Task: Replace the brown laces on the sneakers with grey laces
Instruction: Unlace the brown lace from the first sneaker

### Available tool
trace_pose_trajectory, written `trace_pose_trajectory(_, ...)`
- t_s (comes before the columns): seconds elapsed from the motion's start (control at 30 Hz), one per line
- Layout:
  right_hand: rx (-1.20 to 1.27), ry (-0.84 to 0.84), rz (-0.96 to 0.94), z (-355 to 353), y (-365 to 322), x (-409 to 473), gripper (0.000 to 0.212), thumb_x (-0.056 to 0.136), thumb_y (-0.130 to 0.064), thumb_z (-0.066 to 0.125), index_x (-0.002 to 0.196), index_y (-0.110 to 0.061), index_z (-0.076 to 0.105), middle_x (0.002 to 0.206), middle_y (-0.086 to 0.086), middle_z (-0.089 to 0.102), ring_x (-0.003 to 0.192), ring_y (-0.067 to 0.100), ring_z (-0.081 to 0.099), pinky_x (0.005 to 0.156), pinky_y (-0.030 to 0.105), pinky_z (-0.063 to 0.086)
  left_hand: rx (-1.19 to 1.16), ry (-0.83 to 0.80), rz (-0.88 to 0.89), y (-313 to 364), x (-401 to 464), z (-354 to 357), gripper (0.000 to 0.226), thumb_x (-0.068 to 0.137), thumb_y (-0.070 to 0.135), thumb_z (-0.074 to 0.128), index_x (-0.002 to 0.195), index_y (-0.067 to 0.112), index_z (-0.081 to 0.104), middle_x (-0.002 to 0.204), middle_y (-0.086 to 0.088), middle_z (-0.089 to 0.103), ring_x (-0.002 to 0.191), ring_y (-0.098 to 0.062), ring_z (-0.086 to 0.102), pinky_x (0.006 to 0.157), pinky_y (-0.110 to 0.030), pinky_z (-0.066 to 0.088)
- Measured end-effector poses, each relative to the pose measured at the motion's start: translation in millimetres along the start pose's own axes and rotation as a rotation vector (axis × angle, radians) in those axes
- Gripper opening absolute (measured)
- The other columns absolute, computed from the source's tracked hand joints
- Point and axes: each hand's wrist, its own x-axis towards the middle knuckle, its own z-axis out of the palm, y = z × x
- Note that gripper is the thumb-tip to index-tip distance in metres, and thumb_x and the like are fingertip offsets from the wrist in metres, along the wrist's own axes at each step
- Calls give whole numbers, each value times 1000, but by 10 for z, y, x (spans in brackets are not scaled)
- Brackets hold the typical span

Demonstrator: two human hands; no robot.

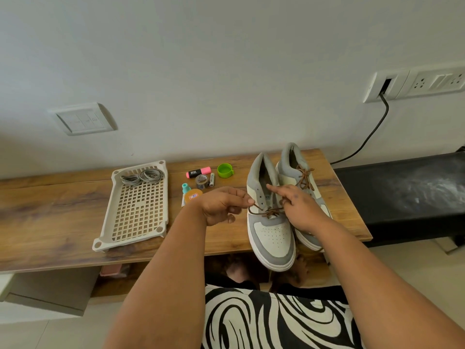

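Here, at the left of the wooden tabletop (50,222), a cream perforated plastic tray (137,210) holds two coiled grey laces (142,177) at its far end, untouched. They look thin, limp and light; I judge they will flop and tangle if lifted by the middle, so each is best taken by one stiff tip and drawn out.

Next comes a small clutter: a pink highlighter (198,172), a roll of grey tape (201,182), a small battery (211,179), a teal-capped tube (185,191), an orange-lidded round tin (193,195) and a green plastic cap (224,170).

The left hand (221,207) pinches one end of the thin brown lace (266,212) between thumb and forefinger, beside the near grey-and-cream leather sneaker (270,230), whose toe overhangs the table edge. Only the lowest eyelets seem to be threaded. The cord looks waxy and slightly stiff, so it probably slides through eyelets easily yet may slip from a loose pinch; hold close to the eyelet and pull along its line.

The right hand (299,207) grips the other end of that lace, forefinger extended across the tongue. Behind it, touching, stands the second matching sneaker (294,172), its brown lace fully threaded and knotted. The shoes look light but firm; steady one by its side wall.
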Motion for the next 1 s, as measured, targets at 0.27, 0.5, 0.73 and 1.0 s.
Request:
trace_pose_trajectory(0.27, 7, 2, 12, 7, 10, 14, 59, 98, 2, 36, 144, -34, 45, 142, -1, 44, 130, 15, 40, 97, 17, 28, 300, 382, -114, -14, 141, 238, 27, 86, 39, 72, 91, 14, 63, 93, 3, 62, 91, -14, 55, 85, -33, 43)
trace_pose_trajectory(0.5, 25, -4, 21, 0, 15, 13, 59, 99, 1, 36, 145, -35, 44, 144, -2, 42, 131, 15, 39, 96, 17, 28, 549, 406, -28, -68, 271, 283, 27, 76, 29, 84, 94, 17, 68, 82, 5, 50, 76, -13, 46, 71, -28, 43)
trace_pose_trajectory(0.73, 40, 2, 29, 1, -4, 10, 57, 99, 0, 38, 143, -36, 46, 142, -2, 43, 128, 14, 41, 95, 19, 30, 729, 355, -12, -57, 269, 288, 15, 87, 28, 73, 96, 16, 68, 89, 4, 54, 82, -13, 49, 71, -27, 42)
trace_pose_trajectory(1.0, 43, -5, 27, -16, -7, 0, 56, 100, -1, 37, 143, -34, 46, 139, -2, 44, 116, 8, 40, 90, 16, 29, 1034, 304, -239, 46, 32, 66, 25, 93, 26, 65, 113, 11, 66, 106, -4, 64, 99, -18, 54, 94, -34, 44)
